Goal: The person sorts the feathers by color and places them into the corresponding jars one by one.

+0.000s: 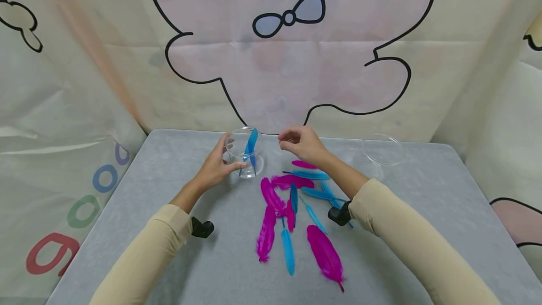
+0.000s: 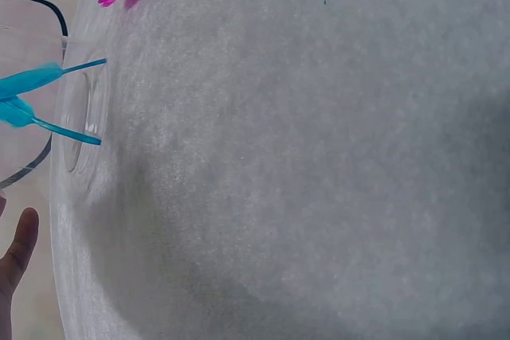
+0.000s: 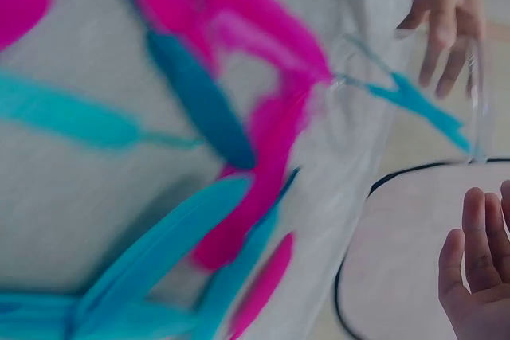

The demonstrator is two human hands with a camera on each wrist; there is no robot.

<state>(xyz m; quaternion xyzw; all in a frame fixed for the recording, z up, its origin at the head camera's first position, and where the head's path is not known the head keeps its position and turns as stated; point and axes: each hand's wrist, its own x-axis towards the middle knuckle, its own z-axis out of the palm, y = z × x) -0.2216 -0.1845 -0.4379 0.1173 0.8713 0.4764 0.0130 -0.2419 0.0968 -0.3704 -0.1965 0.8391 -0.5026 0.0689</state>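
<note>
My left hand (image 1: 213,168) holds a clear plastic cup (image 1: 234,150) near the back of the table, thumb on its near side and fingers at its left. Two blue feathers (image 1: 251,144) stand inside the cup; their quills reach its bottom in the left wrist view. Just right of the cup's rim, my right hand (image 1: 306,145) hovers with loosely bent fingers and nothing in them. The right wrist view shows those fingers (image 3: 478,240) spread a little near the cup. Below the right hand lie several magenta feathers (image 1: 325,252) and blue feathers (image 1: 288,251), some overlapping.
Another clear cup (image 1: 383,150) stands at the back right of the grey table (image 1: 423,229). A printed cloth backdrop (image 1: 338,74) rises right behind the table's back edge, with more sheeting at the left and right sides.
</note>
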